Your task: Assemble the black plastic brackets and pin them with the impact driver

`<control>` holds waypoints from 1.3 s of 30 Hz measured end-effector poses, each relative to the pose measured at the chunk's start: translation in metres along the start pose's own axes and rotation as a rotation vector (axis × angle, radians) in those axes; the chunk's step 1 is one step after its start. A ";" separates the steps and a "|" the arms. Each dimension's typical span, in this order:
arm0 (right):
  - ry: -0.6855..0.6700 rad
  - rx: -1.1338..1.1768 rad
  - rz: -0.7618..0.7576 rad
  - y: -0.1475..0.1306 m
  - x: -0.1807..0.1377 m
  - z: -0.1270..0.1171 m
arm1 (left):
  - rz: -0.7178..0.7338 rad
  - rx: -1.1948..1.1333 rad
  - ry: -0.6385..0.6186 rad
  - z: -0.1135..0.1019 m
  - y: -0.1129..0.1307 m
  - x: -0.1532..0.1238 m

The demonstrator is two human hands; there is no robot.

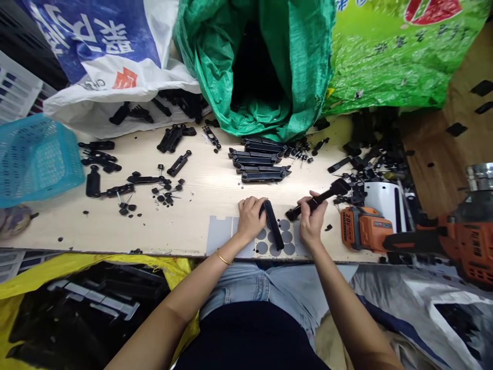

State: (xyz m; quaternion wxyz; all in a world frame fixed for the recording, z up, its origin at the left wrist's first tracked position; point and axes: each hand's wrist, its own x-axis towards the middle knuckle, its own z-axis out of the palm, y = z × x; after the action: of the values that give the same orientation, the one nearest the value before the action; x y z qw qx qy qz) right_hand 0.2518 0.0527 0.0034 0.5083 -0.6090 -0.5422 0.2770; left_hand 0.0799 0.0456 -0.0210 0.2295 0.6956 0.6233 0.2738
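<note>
left hand (250,218) gripped black bar (274,226), bar lying over grey dotted sheet (219,234) at table's near edge. right hand (313,221) just right of sheet, closed around second black arm piece (319,198), tilted up toward right. stacked black bars (260,164) beyond sheet. orange drill (423,236) far right of sheet.
</note>
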 end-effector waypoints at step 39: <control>-0.349 0.630 0.718 -0.069 -0.031 0.021 | -0.091 -0.255 -0.353 -0.059 0.040 -0.070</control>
State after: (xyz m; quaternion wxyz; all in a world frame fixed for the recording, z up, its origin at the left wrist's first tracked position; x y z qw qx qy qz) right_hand 0.1995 0.0230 0.0536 0.4418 -0.5185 -0.2657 0.6821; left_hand 0.0651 -0.0303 0.0422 0.4333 0.6693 0.5645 0.2136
